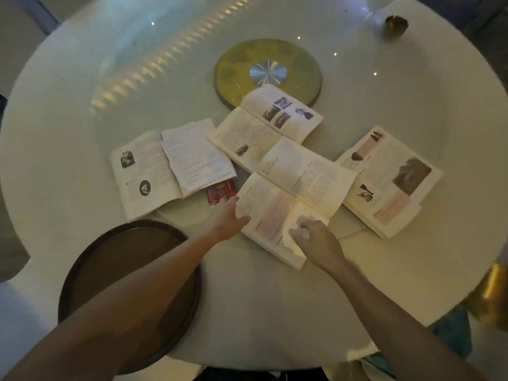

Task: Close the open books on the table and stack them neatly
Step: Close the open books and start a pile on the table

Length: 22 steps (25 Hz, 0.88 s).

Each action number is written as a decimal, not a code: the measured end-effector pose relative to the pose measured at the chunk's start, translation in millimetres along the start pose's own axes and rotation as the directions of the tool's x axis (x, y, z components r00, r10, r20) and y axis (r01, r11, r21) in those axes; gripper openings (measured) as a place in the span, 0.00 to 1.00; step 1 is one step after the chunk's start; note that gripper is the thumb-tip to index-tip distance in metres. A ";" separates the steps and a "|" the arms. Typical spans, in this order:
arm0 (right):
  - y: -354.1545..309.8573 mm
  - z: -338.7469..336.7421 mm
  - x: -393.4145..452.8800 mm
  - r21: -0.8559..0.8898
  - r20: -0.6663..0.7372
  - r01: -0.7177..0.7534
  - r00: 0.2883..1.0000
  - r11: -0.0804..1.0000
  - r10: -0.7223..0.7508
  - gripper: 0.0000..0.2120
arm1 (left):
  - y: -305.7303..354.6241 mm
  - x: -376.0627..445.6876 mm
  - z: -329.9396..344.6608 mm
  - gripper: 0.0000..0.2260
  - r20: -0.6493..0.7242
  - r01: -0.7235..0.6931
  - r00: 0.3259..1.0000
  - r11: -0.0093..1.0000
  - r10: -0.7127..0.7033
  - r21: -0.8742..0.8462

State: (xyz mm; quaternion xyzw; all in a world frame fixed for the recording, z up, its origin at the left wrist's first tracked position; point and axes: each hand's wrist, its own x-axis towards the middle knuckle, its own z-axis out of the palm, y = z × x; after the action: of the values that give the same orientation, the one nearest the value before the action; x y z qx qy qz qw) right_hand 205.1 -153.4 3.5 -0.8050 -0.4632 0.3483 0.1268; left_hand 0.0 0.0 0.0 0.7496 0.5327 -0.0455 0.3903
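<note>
Nearest open book (pixel 297 193) under left hand (pixel 229 220) and right hand (pixel 316 237)

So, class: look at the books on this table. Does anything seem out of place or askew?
Yes. The four open books lie at different angles, and the nearest book overlaps the one behind it. Loose papers sit skewed across the left book, and a small red packet pokes out between the books.

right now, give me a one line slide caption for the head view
Left hand and right hand on the nearest of four open books spread across a round white table.
</note>
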 end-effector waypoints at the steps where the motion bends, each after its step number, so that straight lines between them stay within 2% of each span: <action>1: 5.0 6.0 -2.8 0.055 -0.064 -0.037 0.997 0.998 0.041 0.13 | -3.6 0.2 4.2 0.29 -0.033 0.026 0.999 0.999 -0.027 -0.020; 2: 10.9 10.7 -3.7 0.119 -0.124 -0.102 0.985 0.988 0.117 0.10 | -6.0 1.3 5.5 0.28 -0.065 0.051 0.996 0.998 -0.053 -0.032; 4: 22.3 29.7 -13.1 0.307 -0.139 -0.226 0.950 0.925 0.279 0.14 | -11.7 -0.7 13.2 0.27 -0.063 0.090 0.994 0.995 -0.092 -0.035; 7: 26.2 46.5 -16.7 0.690 -0.019 -0.296 0.905 0.660 0.426 0.07 | -13.1 5.0 17.9 0.26 -0.005 0.117 0.993 0.974 -0.120 -0.194; 9: 27.7 51.3 -18.0 0.783 0.109 -0.356 0.886 0.510 0.451 0.12 | -15.5 5.7 20.5 0.27 -0.009 0.142 0.989 0.965 -0.147 -0.221; 11: 33.0 53.8 -21.4 0.795 0.166 -0.390 0.877 0.465 0.451 0.12 | -21.2 3.1 21.7 0.26 -0.046 0.168 0.983 0.969 -0.179 -0.181; 15: 44.5 56.4 -41.1 0.772 0.191 -0.418 0.871 0.479 0.452 0.13 | -38.1 -13.4 19.6 0.06 -0.022 0.208 0.972 0.903 -0.234 -0.377; 18: 48.2 60.1 -65.7 0.766 0.198 -0.420 0.874 0.486 0.444 0.15 | -55.8 -33.9 20.5 0.09 0.054 0.287 0.951 0.799 -0.306 -0.528; 20: 48.8 59.1 -79.8 0.786 0.189 -0.423 0.858 0.450 0.477 0.15 | -59.5 -49.6 19.5 0.10 0.104 0.281 0.956 0.745 -0.276 -0.605; 22: 46.3 50.9 -87.8 0.831 0.162 -0.381 0.863 0.405 0.478 0.13 | -53.1 -56.7 15.3 0.08 0.093 0.236 0.967 0.704 -0.235 -0.670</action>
State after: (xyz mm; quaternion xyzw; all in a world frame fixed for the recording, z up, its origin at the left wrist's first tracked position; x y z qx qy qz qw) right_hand 172.3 -257.6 -19.0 -0.7490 -0.0071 0.5062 0.4274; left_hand -63.2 -46.1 -11.6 0.4823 0.6038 0.1013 0.6265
